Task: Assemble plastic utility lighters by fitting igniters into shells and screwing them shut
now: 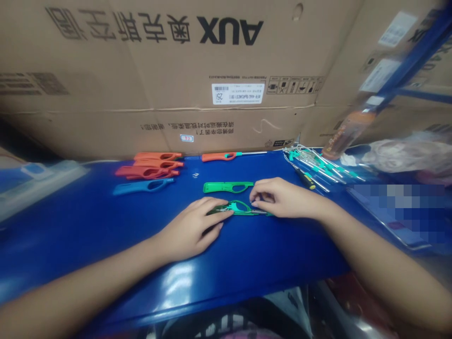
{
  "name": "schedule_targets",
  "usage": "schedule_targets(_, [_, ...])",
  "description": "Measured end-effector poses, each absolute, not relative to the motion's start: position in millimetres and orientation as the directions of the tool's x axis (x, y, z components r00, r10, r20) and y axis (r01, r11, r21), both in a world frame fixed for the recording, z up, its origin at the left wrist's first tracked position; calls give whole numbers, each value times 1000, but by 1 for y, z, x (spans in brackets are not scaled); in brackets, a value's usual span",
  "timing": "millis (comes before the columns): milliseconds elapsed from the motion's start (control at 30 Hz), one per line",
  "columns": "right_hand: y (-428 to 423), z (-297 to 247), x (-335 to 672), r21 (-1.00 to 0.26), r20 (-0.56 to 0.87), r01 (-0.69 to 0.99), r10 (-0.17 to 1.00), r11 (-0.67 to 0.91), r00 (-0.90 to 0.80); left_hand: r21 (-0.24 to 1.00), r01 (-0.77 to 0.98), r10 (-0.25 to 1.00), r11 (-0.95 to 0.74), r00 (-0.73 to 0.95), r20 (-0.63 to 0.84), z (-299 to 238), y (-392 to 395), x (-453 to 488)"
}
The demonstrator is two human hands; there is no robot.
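Note:
On the blue table lies an open green lighter casing with a teal trigger and thin metal parts inside it. My left hand grips its left end between fingers and thumb. Over its right end, my right hand is closed in a pinch; whatever sits between those fingertips is too small to make out. Just beyond lies a second green casing half, close to my right fingertips. Farther back rests an orange lighter with a teal collar and a long metal rod.
Several orange and red casings are stacked at the back left, beside a blue casing. At the back right are several metal rods with teal parts, a screwdriver and a bottle. A large cardboard box stands behind.

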State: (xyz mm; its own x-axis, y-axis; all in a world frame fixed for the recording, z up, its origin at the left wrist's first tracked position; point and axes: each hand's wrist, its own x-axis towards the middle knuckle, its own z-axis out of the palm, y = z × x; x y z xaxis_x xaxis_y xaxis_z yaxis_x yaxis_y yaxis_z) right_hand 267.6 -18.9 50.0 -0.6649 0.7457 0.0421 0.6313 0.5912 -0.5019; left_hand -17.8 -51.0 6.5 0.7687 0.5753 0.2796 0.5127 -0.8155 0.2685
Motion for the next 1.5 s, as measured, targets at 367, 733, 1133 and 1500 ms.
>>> schedule_targets(367, [-15,46,260,-531,-203,753,805,388,-558,266,511,573,-818,768,286,6,-51,-17])
schedule_targets(733, [-7,43,269,-588,-109,642,739,492,-665,270,503,569,-821,760,314,5,-50,-20])
schedule_targets(1133, [-7,51,280,-577,-75,593,687,561,-722,359,486,604,-797,649,463,1,-42,-27])
schedule_targets(1500, [-5,43,270,-609,-123,630,728,481,-675,417,448,609,-791,648,458,-1,-36,-26])
